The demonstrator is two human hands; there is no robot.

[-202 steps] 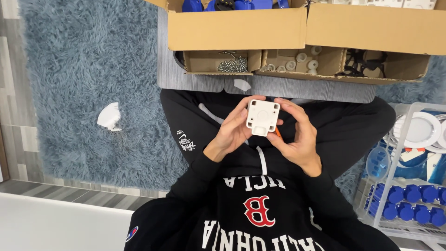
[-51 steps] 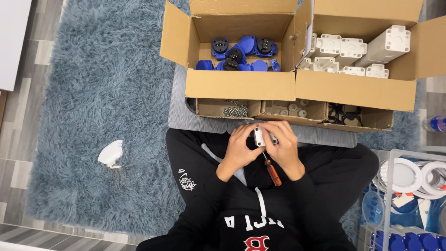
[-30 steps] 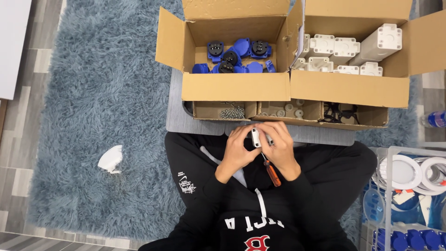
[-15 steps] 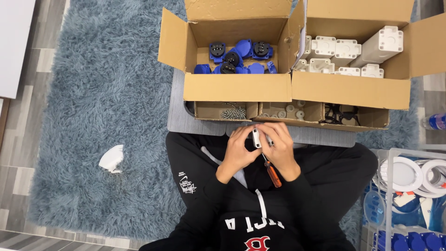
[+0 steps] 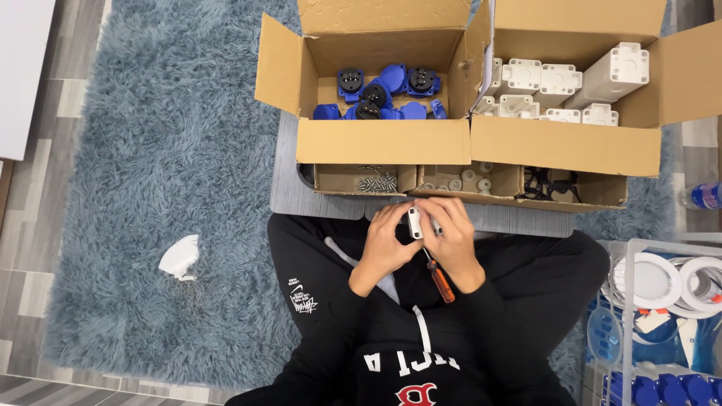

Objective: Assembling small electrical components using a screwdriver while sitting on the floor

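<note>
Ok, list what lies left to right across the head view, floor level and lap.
Crumpled white scrap → left hand → small white part → right hand → clear rack of white rings.

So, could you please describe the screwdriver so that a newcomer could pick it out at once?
Start at the two open cardboard boxes on the blue shaggy rug, then drop to the person's hands below them. The right hand grips the screwdriver, its tip toward a small white part steadied by the left hand. Its orange handle against the black hoodie sets it apart.
</note>
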